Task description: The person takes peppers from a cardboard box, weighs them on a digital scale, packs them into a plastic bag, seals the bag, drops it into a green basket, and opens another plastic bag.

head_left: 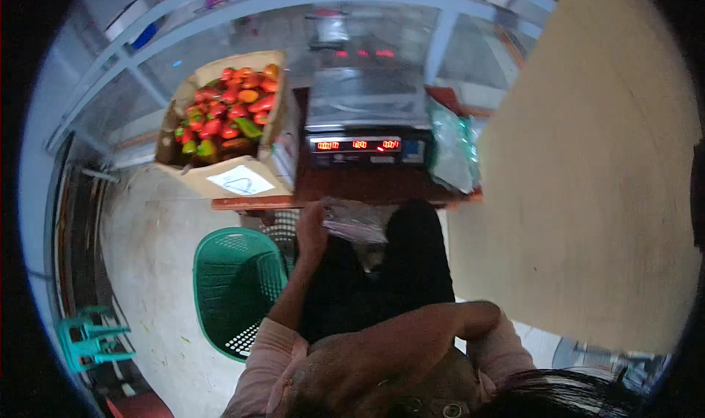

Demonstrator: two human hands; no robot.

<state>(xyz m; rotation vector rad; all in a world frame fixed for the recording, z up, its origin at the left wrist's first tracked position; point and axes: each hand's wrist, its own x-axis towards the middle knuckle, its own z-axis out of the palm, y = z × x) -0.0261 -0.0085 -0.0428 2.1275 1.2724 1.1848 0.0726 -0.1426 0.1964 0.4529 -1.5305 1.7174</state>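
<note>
My left hand (312,223) is closed on the edge of a clear, crinkled plastic bag (356,221), held over my lap just below the table's front edge. The bag looks flat. My right forearm (418,337) is bent back across my body from the right, its elbow outward. Very close to the camera, the right hand's fingers cannot be made out. Ahead of the bag, a digital scale (367,110) with lit red digits stands on the dark red-brown table (345,187). Nothing lies on its metal plate.
On the table's left, an open cardboard box (283,143) holds red, orange and green peppers (228,110). Plastic bags (452,146) lie right of the scale. A green basket (235,293) stands on the floor at my left, beyond it a green stool (92,341). A tan panel (587,176) rises at right.
</note>
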